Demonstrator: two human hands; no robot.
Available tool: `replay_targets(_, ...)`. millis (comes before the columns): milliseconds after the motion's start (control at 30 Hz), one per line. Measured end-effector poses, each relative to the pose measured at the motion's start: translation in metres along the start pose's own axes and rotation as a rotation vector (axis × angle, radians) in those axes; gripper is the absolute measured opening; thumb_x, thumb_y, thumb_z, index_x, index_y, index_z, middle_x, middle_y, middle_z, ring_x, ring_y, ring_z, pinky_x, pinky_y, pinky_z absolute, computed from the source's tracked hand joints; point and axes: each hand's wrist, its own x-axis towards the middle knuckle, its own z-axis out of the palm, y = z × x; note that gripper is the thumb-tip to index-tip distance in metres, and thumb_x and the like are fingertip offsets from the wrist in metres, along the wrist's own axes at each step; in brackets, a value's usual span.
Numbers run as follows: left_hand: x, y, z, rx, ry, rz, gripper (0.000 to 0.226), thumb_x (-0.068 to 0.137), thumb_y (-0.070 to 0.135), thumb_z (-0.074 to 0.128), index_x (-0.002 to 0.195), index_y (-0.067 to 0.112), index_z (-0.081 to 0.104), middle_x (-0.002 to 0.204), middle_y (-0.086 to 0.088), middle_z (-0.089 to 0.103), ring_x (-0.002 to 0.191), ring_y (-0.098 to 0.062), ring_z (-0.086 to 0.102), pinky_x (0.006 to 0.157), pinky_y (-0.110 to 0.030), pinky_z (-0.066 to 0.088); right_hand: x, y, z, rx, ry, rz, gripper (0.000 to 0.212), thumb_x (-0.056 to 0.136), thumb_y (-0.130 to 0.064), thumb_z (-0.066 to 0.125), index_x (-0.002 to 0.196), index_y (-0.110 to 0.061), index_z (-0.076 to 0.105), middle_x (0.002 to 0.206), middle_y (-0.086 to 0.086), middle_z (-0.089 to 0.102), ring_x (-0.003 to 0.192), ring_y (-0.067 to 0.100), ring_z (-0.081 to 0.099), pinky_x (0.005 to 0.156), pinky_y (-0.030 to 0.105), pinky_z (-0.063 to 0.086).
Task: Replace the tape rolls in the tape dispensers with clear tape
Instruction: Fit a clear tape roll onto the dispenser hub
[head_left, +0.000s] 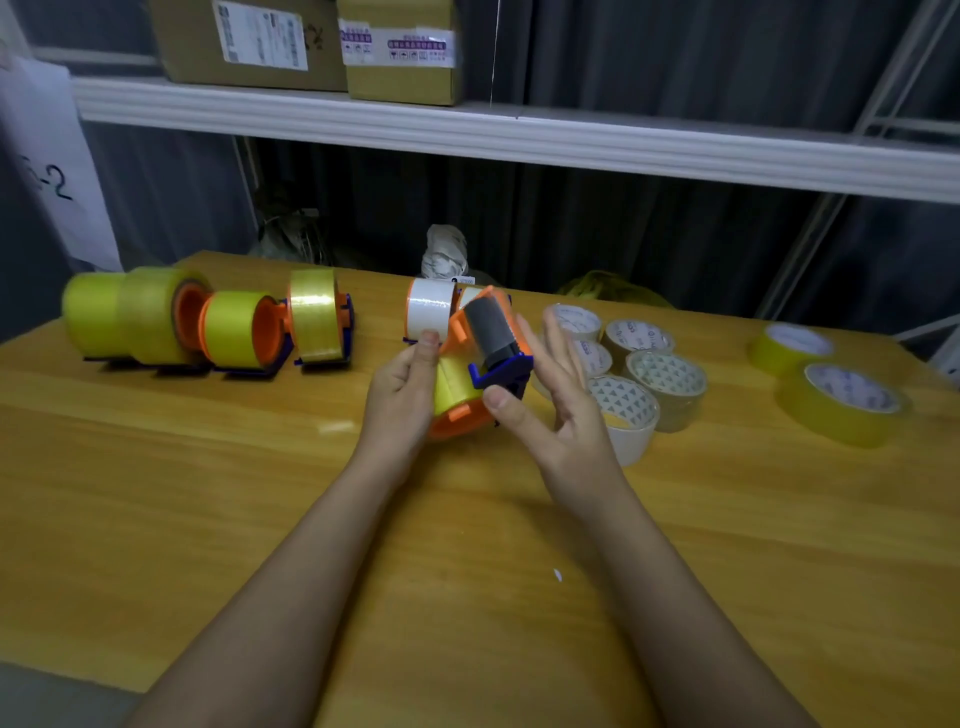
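Frankly, the risk is a slip: the orange dispenser (467, 364) is held above the wooden table (208, 493), and if its yellow roll (453, 387) sticks on the hub, a tug could jerk it loose. The left hand (402, 395) curls closed around its left side, thumb on top. The right hand (558, 395) is half open, thumb pressing the blue end, fingers spread.

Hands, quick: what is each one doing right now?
Left hand: closed on the orange tape dispenser, thumb up top.
Right hand: fingers spread, thumb pressed on the dispenser's blue end; no full grip.
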Motion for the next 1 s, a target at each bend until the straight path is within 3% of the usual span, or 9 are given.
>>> replay_targets(100,0.0,0.001,0.001,-0.027,0.022,-0.017,0.04,0.099,0.04,0.04,0.074,0.023,0.066,0.062,0.008,0.061,0.063,-0.01,0.055,0.059,-0.023,0.042,0.001,0.002,0.003,0.032,-0.03,0.075,0.079,0.076,-0.055,0.062,0.147,-0.041,0.03,0.16,-0.02,0.006,0.146,-0.002,-0.004,0.12,0.035,0.007)
replay_targets(233,0.0,0.001,0.001,-0.052,0.023,-0.021,0.058,0.096,0.049,0.04,0.087,-0.004,0.059,0.072,-0.012,0.056,0.067,-0.022,0.051,0.064,-0.033,0.04,0.001,0.003,0.002,0.038,0.036,0.025,0.081,0.073,-0.065,0.06,0.141,-0.056,0.016,0.16,-0.02,0.007,0.146,-0.001,0.002,0.121,0.044,0.015)
replay_targets(400,-0.001,0.005,0.005,0.001,0.028,-0.062,0.061,0.099,0.05,0.028,0.087,0.001,0.063,0.082,-0.024,0.065,0.074,-0.028,0.061,0.075,-0.041,0.05,0.001,0.004,0.005,-0.001,0.007,0.035,0.1,0.069,-0.066,0.064,0.15,-0.042,0.011,0.159,-0.019,0.013,0.146,0.0,0.008,0.121,0.041,0.019)
replay_targets(500,-0.001,0.009,0.004,-0.04,0.043,-0.137,0.059,0.101,0.049,0.023,0.068,0.015,0.059,0.073,-0.011,0.066,0.076,-0.022,0.064,0.078,-0.037,0.05,0.001,0.008,0.008,-0.012,-0.04,0.13,0.121,0.058,-0.073,0.069,0.149,-0.046,-0.006,0.16,-0.02,0.004,0.146,0.0,0.006,0.121,0.039,0.019)
replay_targets(633,0.001,0.007,0.004,-0.059,-0.048,-0.15,0.047,0.098,0.042,0.03,0.087,0.011,0.065,0.096,-0.019,0.068,0.097,-0.034,0.063,0.092,-0.053,0.048,-0.001,0.011,0.013,-0.066,-0.044,0.156,0.126,0.061,-0.062,0.08,0.15,-0.046,-0.008,0.159,-0.018,0.006,0.146,0.006,0.011,0.118,0.043,0.025)
replay_targets(767,0.0,0.01,0.002,-0.103,-0.182,-0.157,0.029,0.099,0.018,0.031,0.099,0.013,0.06,0.1,-0.014,0.062,0.096,-0.029,0.058,0.084,-0.036,0.048,0.001,0.008,0.014,-0.135,0.017,0.193,0.132,0.061,-0.053,0.082,0.15,-0.039,-0.015,0.157,-0.008,0.007,0.145,0.012,0.011,0.114,0.031,0.022)
replay_targets(867,0.001,0.016,-0.001,-0.128,-0.293,-0.163,0.024,0.1,0.01,0.036,0.098,0.016,0.059,0.093,-0.004,0.062,0.084,-0.015,0.059,0.072,-0.023,0.048,0.006,0.014,0.012,-0.125,0.05,0.23,0.134,0.062,-0.05,0.084,0.15,-0.037,-0.016,0.157,-0.003,0.009,0.145,0.015,0.012,0.115,0.034,0.021)
replay_targets(933,0.001,0.018,-0.003,-0.174,-0.322,-0.209,0.02,0.098,0.011,0.042,0.098,0.017,0.061,0.089,-0.003,0.065,0.079,-0.013,0.062,0.069,-0.022,0.05,0.01,0.019,0.011,-0.088,0.074,0.24,0.132,0.059,-0.052,0.086,0.153,-0.034,-0.004,0.157,-0.002,0.018,0.144,0.017,0.02,0.117,0.042,0.026)
replay_targets(1000,0.003,0.019,-0.005,-0.169,-0.309,-0.238,0.017,0.097,0.014,0.047,0.102,0.015,0.064,0.09,-0.004,0.067,0.082,-0.016,0.063,0.071,-0.025,0.051,0.014,0.022,0.011,-0.004,0.087,0.236,0.124,0.053,-0.056,0.083,0.152,-0.03,0.013,0.148,-0.004,0.037,0.135,0.015,0.039,0.109,0.045,0.04)
